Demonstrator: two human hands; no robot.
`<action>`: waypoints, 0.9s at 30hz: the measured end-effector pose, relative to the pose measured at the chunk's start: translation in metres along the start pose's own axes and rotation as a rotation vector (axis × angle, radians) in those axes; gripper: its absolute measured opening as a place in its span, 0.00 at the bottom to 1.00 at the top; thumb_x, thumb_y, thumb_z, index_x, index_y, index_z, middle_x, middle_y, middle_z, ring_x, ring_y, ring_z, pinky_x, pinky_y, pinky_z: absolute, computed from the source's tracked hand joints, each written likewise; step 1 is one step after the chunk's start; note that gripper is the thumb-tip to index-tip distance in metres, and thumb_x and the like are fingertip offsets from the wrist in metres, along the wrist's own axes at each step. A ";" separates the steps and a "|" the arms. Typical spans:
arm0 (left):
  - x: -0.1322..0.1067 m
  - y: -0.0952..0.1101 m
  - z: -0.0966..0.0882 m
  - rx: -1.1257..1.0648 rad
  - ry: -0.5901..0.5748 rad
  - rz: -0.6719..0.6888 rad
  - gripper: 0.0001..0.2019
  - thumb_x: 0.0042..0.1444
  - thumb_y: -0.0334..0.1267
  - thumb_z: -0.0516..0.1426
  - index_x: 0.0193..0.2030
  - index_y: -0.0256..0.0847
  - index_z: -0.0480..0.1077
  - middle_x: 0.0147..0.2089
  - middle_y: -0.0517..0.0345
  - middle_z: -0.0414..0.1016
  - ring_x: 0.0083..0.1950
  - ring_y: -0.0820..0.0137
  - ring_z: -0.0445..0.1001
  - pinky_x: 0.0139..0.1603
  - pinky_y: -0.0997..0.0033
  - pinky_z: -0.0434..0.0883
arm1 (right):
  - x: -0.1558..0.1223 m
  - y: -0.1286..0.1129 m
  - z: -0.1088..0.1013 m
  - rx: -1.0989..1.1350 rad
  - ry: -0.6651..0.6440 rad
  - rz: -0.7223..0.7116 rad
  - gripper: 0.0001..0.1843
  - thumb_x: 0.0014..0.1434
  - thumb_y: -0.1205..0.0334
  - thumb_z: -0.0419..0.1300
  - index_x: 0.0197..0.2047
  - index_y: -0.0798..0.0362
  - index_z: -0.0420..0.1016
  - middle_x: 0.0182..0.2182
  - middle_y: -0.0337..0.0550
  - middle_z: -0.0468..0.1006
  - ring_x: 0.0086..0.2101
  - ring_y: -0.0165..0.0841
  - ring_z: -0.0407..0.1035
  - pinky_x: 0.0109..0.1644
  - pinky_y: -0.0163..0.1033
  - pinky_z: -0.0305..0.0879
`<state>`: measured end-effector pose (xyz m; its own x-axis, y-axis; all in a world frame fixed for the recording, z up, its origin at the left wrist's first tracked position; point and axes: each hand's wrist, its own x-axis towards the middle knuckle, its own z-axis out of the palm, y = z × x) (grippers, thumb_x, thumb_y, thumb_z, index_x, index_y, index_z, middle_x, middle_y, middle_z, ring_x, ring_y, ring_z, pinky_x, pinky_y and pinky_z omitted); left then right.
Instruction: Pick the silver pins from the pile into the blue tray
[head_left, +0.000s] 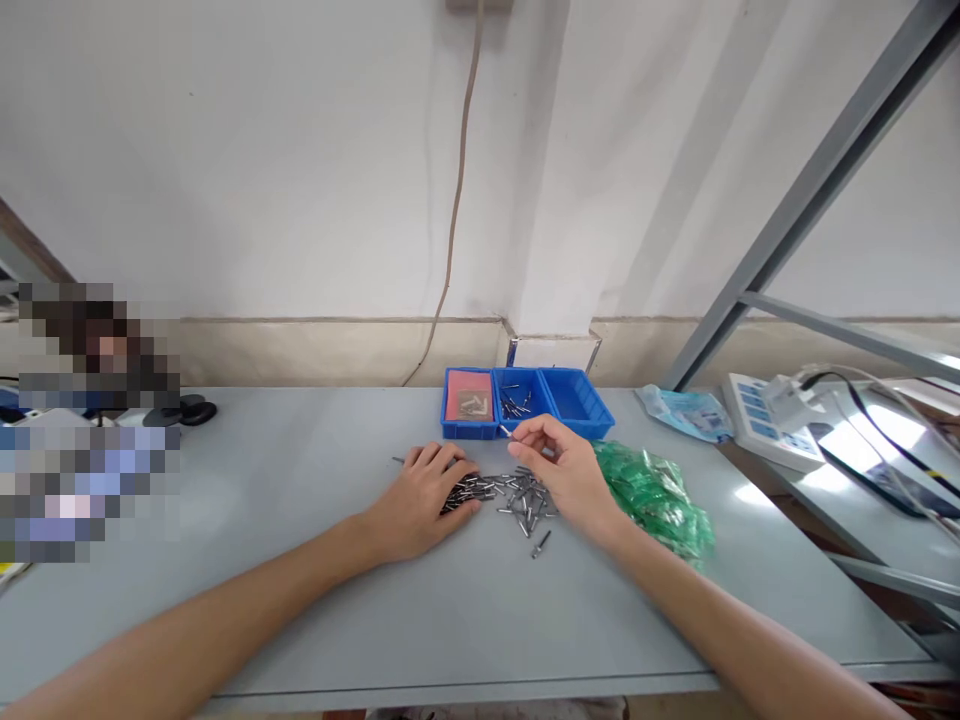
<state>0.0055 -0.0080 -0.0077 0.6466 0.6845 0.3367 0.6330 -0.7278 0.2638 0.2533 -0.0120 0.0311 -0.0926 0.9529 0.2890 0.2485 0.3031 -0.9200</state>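
My left hand (pixel 424 500) lies palm down with its fingers spread, resting against a pile of small metal pins (pixel 474 490) on the grey table. My right hand (pixel 566 475) is raised a little, thumb and fingertips pinching one metal pin (pixel 505 432) just in front of the blue bins. Under and beside it, more pins are scattered, one (pixel 541 545) lying apart toward me. They have a dark thin shank and a thicker silver part. The middle blue bin (pixel 519 425) holds several such pins. Part of the pile is hidden under my left hand.
The left blue bin (pixel 469 430) holds a pink card and a small clear bag. A third blue bin (pixel 577 400) adjoins on the right. Crumpled green plastic (pixel 660 495), a blue-white packet (pixel 686 413) and a power strip (pixel 769 420) lie rightward. A blurred-out person (pixel 90 470) is at left.
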 end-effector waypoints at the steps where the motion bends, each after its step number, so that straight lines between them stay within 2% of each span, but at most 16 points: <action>1: 0.000 0.000 0.000 -0.002 0.002 0.002 0.15 0.73 0.46 0.57 0.62 0.47 0.69 0.58 0.52 0.71 0.55 0.57 0.68 0.57 0.52 0.65 | 0.001 -0.001 0.001 0.107 -0.032 0.086 0.12 0.63 0.49 0.69 0.42 0.48 0.77 0.33 0.38 0.71 0.30 0.32 0.64 0.33 0.39 0.62; 4: 0.000 0.000 0.000 -0.004 0.007 0.008 0.15 0.73 0.46 0.57 0.62 0.47 0.69 0.59 0.51 0.71 0.56 0.56 0.68 0.57 0.52 0.65 | 0.002 -0.001 0.002 0.332 -0.082 0.239 0.17 0.61 0.45 0.70 0.43 0.49 0.77 0.32 0.36 0.70 0.26 0.27 0.58 0.29 0.36 0.57; 11: 0.000 0.000 0.000 -0.003 -0.005 0.001 0.15 0.73 0.46 0.57 0.62 0.46 0.69 0.59 0.51 0.71 0.57 0.56 0.68 0.58 0.51 0.65 | 0.004 0.001 -0.004 0.590 -0.135 0.293 0.14 0.64 0.49 0.70 0.43 0.50 0.80 0.36 0.39 0.72 0.27 0.25 0.57 0.29 0.34 0.55; 14: 0.000 0.001 0.000 -0.002 -0.007 -0.001 0.15 0.73 0.46 0.57 0.62 0.46 0.69 0.59 0.51 0.71 0.56 0.57 0.68 0.58 0.52 0.65 | 0.003 0.000 -0.005 0.617 -0.194 0.319 0.15 0.64 0.48 0.70 0.43 0.51 0.80 0.36 0.39 0.72 0.27 0.26 0.57 0.30 0.34 0.56; 17: 0.000 0.001 0.000 0.001 -0.002 0.002 0.16 0.73 0.46 0.57 0.62 0.47 0.69 0.59 0.51 0.71 0.56 0.57 0.67 0.57 0.52 0.65 | 0.002 0.000 -0.003 0.504 -0.260 0.307 0.16 0.66 0.46 0.67 0.45 0.50 0.80 0.37 0.40 0.73 0.27 0.27 0.59 0.31 0.36 0.57; 19: 0.000 0.001 0.000 0.001 0.001 0.002 0.15 0.73 0.45 0.57 0.62 0.47 0.69 0.59 0.52 0.71 0.56 0.57 0.68 0.57 0.52 0.65 | 0.001 0.002 -0.001 0.360 -0.256 0.257 0.16 0.68 0.45 0.65 0.46 0.49 0.79 0.37 0.40 0.75 0.27 0.27 0.60 0.31 0.37 0.58; 21: 0.000 0.001 0.000 0.004 0.001 0.001 0.15 0.73 0.46 0.56 0.62 0.47 0.69 0.59 0.52 0.71 0.56 0.57 0.68 0.57 0.52 0.65 | 0.000 0.004 -0.001 0.177 -0.197 0.150 0.15 0.69 0.45 0.62 0.46 0.48 0.78 0.36 0.40 0.76 0.27 0.29 0.63 0.32 0.38 0.60; 24: 0.000 0.000 0.001 0.007 0.000 0.006 0.15 0.73 0.46 0.56 0.62 0.46 0.69 0.60 0.51 0.71 0.56 0.56 0.68 0.57 0.51 0.65 | -0.001 0.005 0.000 -0.104 -0.075 -0.058 0.11 0.72 0.49 0.59 0.45 0.46 0.77 0.39 0.41 0.78 0.35 0.35 0.70 0.38 0.41 0.64; 27: -0.001 0.000 0.001 0.003 0.005 0.006 0.16 0.73 0.47 0.56 0.62 0.47 0.69 0.60 0.51 0.71 0.56 0.56 0.68 0.58 0.51 0.65 | -0.002 0.006 0.001 -0.253 -0.010 -0.167 0.08 0.72 0.54 0.59 0.44 0.45 0.78 0.39 0.42 0.78 0.39 0.38 0.71 0.40 0.42 0.66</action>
<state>0.0053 -0.0080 -0.0087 0.6487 0.6796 0.3426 0.6301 -0.7321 0.2590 0.2540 -0.0125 0.0245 -0.1613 0.8899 0.4267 0.4613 0.4502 -0.7645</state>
